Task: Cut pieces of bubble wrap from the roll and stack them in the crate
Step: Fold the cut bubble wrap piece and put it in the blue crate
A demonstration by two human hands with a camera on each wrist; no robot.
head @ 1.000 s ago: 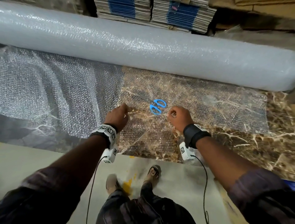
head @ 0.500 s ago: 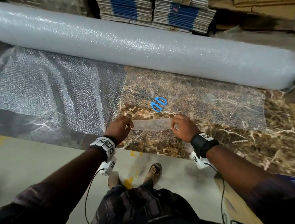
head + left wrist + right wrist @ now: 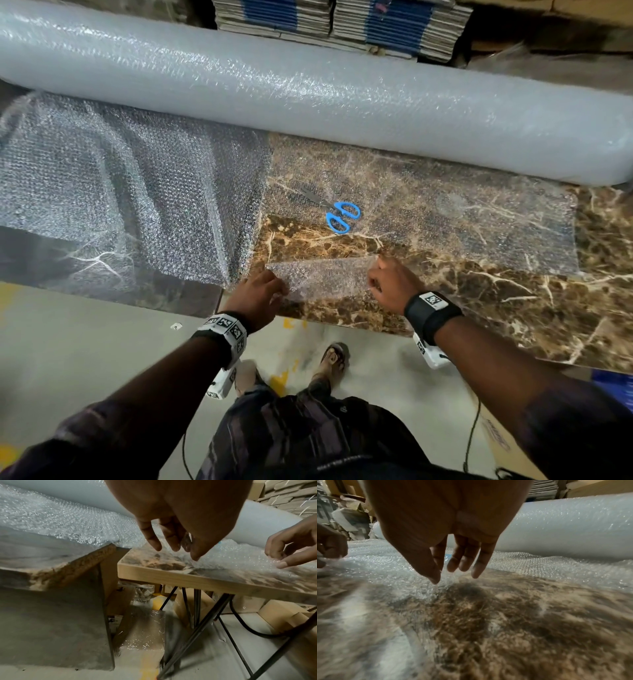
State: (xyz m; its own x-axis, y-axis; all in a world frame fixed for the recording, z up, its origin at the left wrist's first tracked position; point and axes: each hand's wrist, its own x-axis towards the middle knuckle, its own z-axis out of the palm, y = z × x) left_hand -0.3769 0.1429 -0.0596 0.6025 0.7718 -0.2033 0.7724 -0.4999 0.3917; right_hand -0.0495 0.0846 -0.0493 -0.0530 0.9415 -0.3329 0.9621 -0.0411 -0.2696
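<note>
**Both hands pinch a cut piece of bubble wrap at the near edge of the bench**

Head view: the left hand and the right hand each pinch one end of a small cut piece of bubble wrap, stretched between them just over the near edge of the marble-patterned bench. Beyond it, blue-handled scissors lie on the unrolled sheet. The big roll lies across the far side, with stacked flat cartons behind it.

Left wrist view: the left thumb and fingers close narrowly on the piece's edge; the other fingers hang loose. The right hand shows at the right edge, pinching the same piece.

Right wrist view: thumb and forefinger meet on the wrap; three fingers hang straight. No crate shows in any view.
</note>
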